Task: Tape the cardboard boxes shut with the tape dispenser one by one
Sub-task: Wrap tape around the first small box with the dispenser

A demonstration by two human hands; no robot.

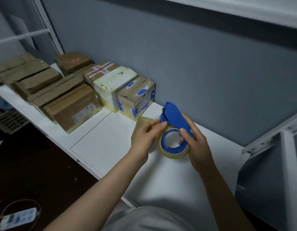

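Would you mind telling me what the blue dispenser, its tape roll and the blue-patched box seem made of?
The tape dispenser: probably moulded plastic, evenly blue and matte. The tape roll: translucent yellowish film, glossy. The blue-patched box: brown cardboard, dull, with creased, worn corners.

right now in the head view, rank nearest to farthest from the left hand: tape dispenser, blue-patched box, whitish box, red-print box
1. tape dispenser, right at the left hand
2. blue-patched box, just behind
3. whitish box, farther left
4. red-print box, back left
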